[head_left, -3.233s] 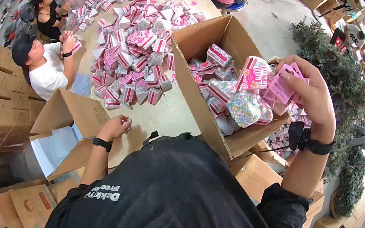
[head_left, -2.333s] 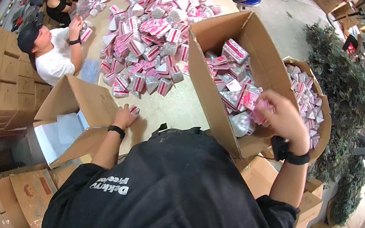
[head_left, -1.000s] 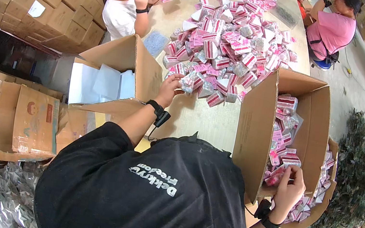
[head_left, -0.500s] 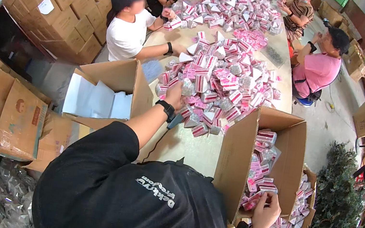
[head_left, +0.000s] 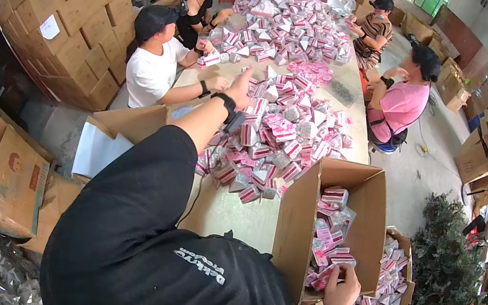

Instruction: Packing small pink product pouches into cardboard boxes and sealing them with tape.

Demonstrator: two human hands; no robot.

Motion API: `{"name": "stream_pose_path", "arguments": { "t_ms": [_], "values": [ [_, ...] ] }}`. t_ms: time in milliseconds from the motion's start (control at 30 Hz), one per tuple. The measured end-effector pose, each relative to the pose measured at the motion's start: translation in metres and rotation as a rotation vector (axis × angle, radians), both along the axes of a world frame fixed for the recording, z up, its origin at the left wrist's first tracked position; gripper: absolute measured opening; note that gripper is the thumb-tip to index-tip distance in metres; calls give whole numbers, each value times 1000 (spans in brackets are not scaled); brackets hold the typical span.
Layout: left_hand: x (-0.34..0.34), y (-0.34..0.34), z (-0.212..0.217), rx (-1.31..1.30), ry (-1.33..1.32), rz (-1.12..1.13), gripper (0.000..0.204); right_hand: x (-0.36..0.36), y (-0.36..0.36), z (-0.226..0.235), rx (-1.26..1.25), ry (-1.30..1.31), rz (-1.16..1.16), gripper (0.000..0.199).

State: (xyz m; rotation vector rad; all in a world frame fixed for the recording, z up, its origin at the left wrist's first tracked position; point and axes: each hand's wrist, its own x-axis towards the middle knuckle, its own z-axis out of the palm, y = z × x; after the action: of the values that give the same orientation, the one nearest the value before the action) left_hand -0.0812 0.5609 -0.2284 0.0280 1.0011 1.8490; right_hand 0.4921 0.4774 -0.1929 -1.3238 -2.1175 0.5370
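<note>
My left arm is stretched forward, and my left hand (head_left: 240, 90) is over the left side of a large heap of small clear packets with pink and white cards (head_left: 284, 127). Its fingers are extended and hold nothing that I can see. On the right, my right hand (head_left: 341, 294) is at the near end of an open cardboard carton (head_left: 297, 221). Its bent fingers close on the edge of a pink and white packet (head_left: 342, 256) among several others in the carton. The fingertips are partly hidden.
An open carton with white sheets (head_left: 97, 153) stands left of the table. Behind my right hand is another box of packets (head_left: 407, 299). Co-workers sit along both sides, one in white (head_left: 156, 75), one in pink (head_left: 399, 105). Stacked cartons (head_left: 66, 10) rise at left.
My left hand has moved forward along the heap, its fingers now extended. My right hand stays at the carton's near end. The whole view has shifted with my head.
</note>
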Motion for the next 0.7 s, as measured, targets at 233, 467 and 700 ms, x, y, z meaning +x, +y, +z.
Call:
{"name": "stream_pose_path", "arguments": {
  "t_ms": [233,467,700],
  "values": [
    [11,-19,-190,-815,620,-241,65,-2,-4,-4,35,41,-58,8],
    [41,-52,-232,-1016,941,-600,79,-1,-6,4,-50,9,-76,7],
    [42,-55,-256,-1134,1345,-762,64,3,-10,-1,-54,-16,-102,8]
  ]
}}
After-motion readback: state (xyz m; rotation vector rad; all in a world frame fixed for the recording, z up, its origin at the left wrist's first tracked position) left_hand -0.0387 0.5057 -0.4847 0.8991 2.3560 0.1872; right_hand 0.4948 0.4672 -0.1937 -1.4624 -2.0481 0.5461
